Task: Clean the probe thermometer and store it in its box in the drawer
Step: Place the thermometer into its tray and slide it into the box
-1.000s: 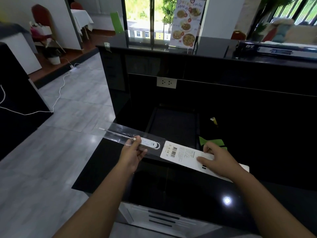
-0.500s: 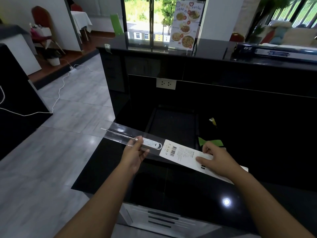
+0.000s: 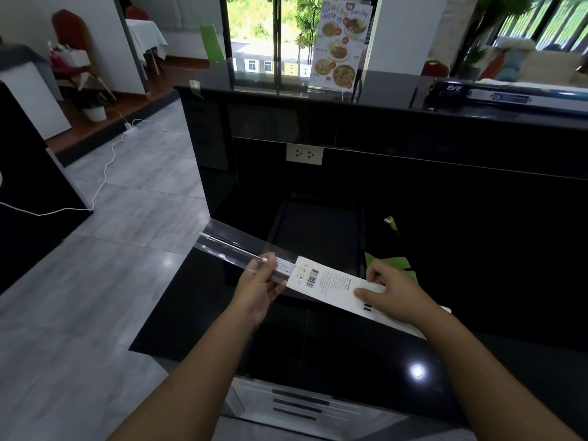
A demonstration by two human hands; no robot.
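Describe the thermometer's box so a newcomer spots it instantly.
Over the glossy black counter, toward its left edge, is a long flat white cardboard box, held by the right hand. A clear plastic tray sticks out of its left end, gripped by the left hand. Its barcode and printed text set it apart from the plain green cloth behind it.

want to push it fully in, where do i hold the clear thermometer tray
Pinch its long edges mid-length, coming from the left, where the left hand grips. The clear tray is long, narrow and sticks out of the white box leftward; the right hand holds the box.
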